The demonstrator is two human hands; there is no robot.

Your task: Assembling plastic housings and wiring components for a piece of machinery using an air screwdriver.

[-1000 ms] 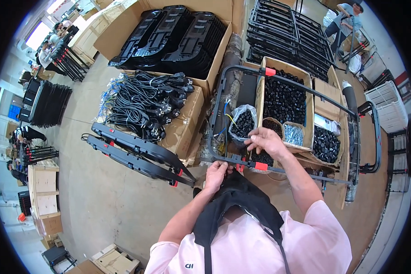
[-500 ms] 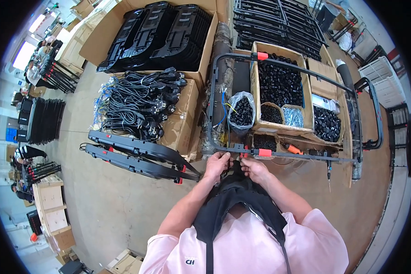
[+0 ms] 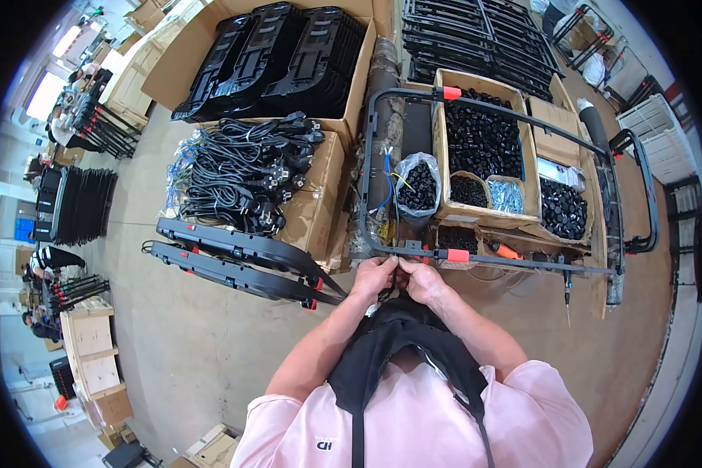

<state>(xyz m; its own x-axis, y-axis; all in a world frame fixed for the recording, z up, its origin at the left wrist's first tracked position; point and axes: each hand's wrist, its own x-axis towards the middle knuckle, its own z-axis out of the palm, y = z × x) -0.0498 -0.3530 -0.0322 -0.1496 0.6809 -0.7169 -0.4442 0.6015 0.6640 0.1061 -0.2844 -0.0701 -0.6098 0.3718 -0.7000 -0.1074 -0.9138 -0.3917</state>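
Note:
A black tubular frame (image 3: 368, 164) with rounded corners and red clips lies across the bins in front of me. At its near rail my left hand (image 3: 374, 279) and my right hand (image 3: 424, 282) meet, both with fingers closed in a pinch. Between them runs a black power cable (image 3: 395, 287), partly hidden by my fingers. Blue and yellow-green wire ends (image 3: 388, 183) stick up inside the frame, beyond the rail. A red clip (image 3: 458, 256) sits on the rail to the right of my right hand.
Left of me, a carton (image 3: 313, 214) bears a heap of black plug cables (image 3: 242, 171); two more black frames (image 3: 226, 261) lean nearby. A wooden bin (image 3: 487, 215) holds black caps and screws. A power screwdriver (image 3: 567, 285) hangs at the right. Black plastic panels (image 3: 312, 62) fill a box behind.
My hands have come together at the near rail, with the right moving left and its fingertips now next to the left's. The view has shifted slightly.

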